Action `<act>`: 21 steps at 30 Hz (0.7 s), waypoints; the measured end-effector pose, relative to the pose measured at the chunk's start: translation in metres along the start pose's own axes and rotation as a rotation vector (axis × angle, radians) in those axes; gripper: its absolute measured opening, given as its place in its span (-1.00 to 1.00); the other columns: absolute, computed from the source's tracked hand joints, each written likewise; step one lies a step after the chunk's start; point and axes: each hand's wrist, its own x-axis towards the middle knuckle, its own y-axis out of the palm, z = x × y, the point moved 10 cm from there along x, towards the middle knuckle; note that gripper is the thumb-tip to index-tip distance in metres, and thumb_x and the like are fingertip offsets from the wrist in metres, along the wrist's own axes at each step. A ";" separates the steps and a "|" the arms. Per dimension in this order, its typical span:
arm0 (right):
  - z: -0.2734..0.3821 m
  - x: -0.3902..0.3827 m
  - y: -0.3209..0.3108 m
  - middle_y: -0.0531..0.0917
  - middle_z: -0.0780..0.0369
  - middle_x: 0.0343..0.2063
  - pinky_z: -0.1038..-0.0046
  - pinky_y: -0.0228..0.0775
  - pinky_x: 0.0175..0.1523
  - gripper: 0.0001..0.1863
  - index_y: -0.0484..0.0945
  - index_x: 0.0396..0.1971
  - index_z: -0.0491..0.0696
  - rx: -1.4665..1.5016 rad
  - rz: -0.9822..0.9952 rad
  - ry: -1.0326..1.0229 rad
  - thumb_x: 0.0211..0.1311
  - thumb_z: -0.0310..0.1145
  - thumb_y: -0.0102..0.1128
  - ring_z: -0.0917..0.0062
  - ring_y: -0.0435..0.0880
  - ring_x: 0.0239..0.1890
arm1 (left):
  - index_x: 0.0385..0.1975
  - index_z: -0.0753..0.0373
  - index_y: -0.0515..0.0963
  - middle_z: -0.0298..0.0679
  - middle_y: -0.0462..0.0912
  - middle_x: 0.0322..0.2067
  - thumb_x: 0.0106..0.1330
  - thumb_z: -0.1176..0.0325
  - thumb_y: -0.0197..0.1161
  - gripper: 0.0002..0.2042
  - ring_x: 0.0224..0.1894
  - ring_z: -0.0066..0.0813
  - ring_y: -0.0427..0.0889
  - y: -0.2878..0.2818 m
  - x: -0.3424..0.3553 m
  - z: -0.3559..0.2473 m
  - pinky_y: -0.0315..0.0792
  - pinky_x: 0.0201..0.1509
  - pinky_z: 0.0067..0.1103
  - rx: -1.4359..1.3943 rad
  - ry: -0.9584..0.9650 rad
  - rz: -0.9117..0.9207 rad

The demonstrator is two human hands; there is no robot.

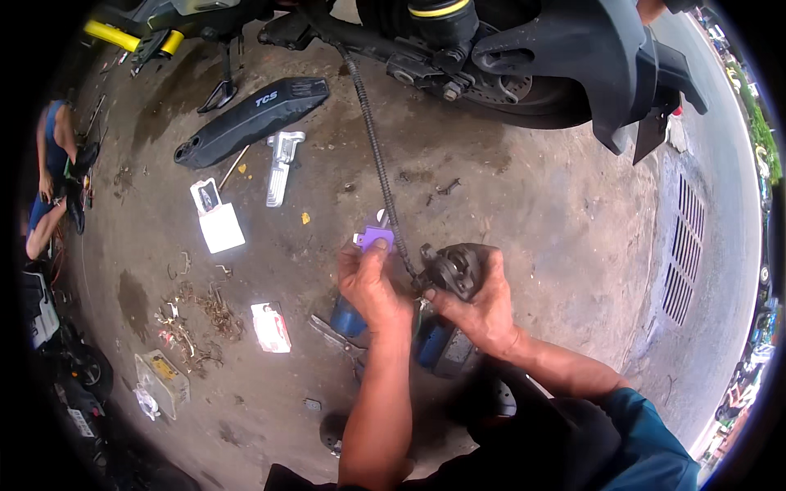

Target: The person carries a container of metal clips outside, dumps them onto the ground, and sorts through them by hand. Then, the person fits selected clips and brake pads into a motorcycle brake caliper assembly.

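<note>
Between the thumb and fingers of my left hand (375, 293) is a purple brake pad (376, 238) with pale metal tabs. My right hand (483, 317) is wrapped round a dark, dirty brake caliper (453, 272), just right of the pad and apart from it. A ribbed black hose (368, 114) runs from the caliper up to the motorcycle (565, 61). Pliers (334, 334) lie on the ground beside my left forearm. Part of a blue can (350, 316) shows behind my left wrist.
On the concrete lie a long black cover (254, 121), a silver metal part (281, 170), a white card package (222, 228), a red-and-white packet (271, 328) and a heap of metal scraps (201, 326). Another person (51, 176) is at the far left. A drain grate (686, 245) borders the road at right.
</note>
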 end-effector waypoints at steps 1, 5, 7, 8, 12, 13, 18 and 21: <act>0.006 -0.006 0.005 0.56 0.06 -0.15 0.34 0.47 -0.06 -0.25 0.25 0.00 -0.16 0.029 0.023 -0.015 -0.17 -0.29 0.51 0.30 0.62 -0.14 | -0.33 0.26 0.47 -0.28 0.55 -0.37 0.07 0.54 0.24 -0.83 -0.34 -0.48 0.53 0.001 -0.002 -0.002 0.46 -0.19 -0.47 -0.045 -0.016 -0.006; 0.022 -0.028 0.017 0.37 -0.05 0.08 0.23 0.46 -0.04 -0.14 0.21 0.04 -0.15 -0.020 0.106 -0.267 -0.23 -0.18 0.58 0.11 0.54 -0.01 | -0.34 0.28 0.45 -0.30 0.52 -0.41 0.10 0.48 0.20 -0.86 -0.36 -0.46 0.51 0.007 -0.003 -0.015 0.46 -0.15 -0.46 0.024 -0.067 -0.001; 0.031 -0.034 0.015 0.37 -0.07 0.08 0.23 0.47 -0.06 -0.08 0.19 0.09 -0.16 -0.059 0.143 -0.375 -0.25 -0.16 0.58 0.07 0.54 -0.02 | -0.33 0.28 0.45 -0.30 0.51 -0.42 0.11 0.46 0.20 -0.85 -0.38 -0.46 0.50 0.000 -0.001 -0.020 0.46 -0.16 -0.47 0.075 -0.070 -0.008; 0.040 -0.040 0.016 0.37 -0.08 0.09 0.22 0.49 -0.08 -0.03 0.16 0.13 -0.16 -0.117 0.181 -0.483 -0.26 -0.14 0.59 0.03 0.54 -0.03 | -0.31 0.27 0.44 -0.29 0.50 -0.43 0.12 0.44 0.21 -0.83 -0.39 -0.47 0.49 -0.001 0.001 -0.018 0.46 -0.18 -0.49 0.071 -0.108 0.043; 0.052 -0.045 0.018 0.38 -0.09 0.11 0.27 0.55 -0.13 -0.20 0.32 -0.01 -0.14 -0.231 0.315 -0.506 -0.23 -0.13 0.57 0.04 0.60 -0.06 | -0.26 0.23 0.41 -0.28 0.48 -0.47 0.14 0.39 0.22 -0.79 -0.42 -0.49 0.46 0.006 0.000 -0.021 0.45 -0.24 -0.52 0.045 -0.184 0.136; 0.051 -0.044 0.021 0.38 -0.09 0.11 0.27 0.55 -0.13 -0.20 0.32 -0.01 -0.14 -0.218 0.320 -0.507 -0.23 -0.13 0.57 0.04 0.60 -0.06 | -0.26 0.23 0.41 -0.28 0.48 -0.47 0.14 0.39 0.22 -0.79 -0.42 -0.49 0.46 0.007 0.001 -0.025 0.45 -0.24 -0.52 0.055 -0.175 0.129; 0.043 -0.042 0.018 0.41 -0.02 0.10 0.30 0.44 0.10 0.03 0.21 0.18 -0.17 0.042 0.269 -0.618 -0.30 -0.09 0.62 0.17 0.49 0.13 | -0.24 0.23 0.42 -0.29 0.49 -0.42 0.11 0.41 0.24 -0.77 -0.41 -0.48 0.47 0.009 -0.001 -0.030 0.44 -0.24 -0.51 0.054 -0.235 0.144; 0.011 -0.030 0.026 0.35 0.03 0.15 0.31 0.34 0.19 0.08 0.12 0.25 -0.16 0.337 0.399 -0.224 -0.24 -0.04 0.58 0.31 0.42 0.17 | -0.23 0.26 0.45 -0.29 0.52 -0.37 0.10 0.44 0.25 -0.76 -0.37 -0.48 0.50 0.016 -0.004 -0.034 0.44 -0.23 -0.50 0.067 -0.187 0.045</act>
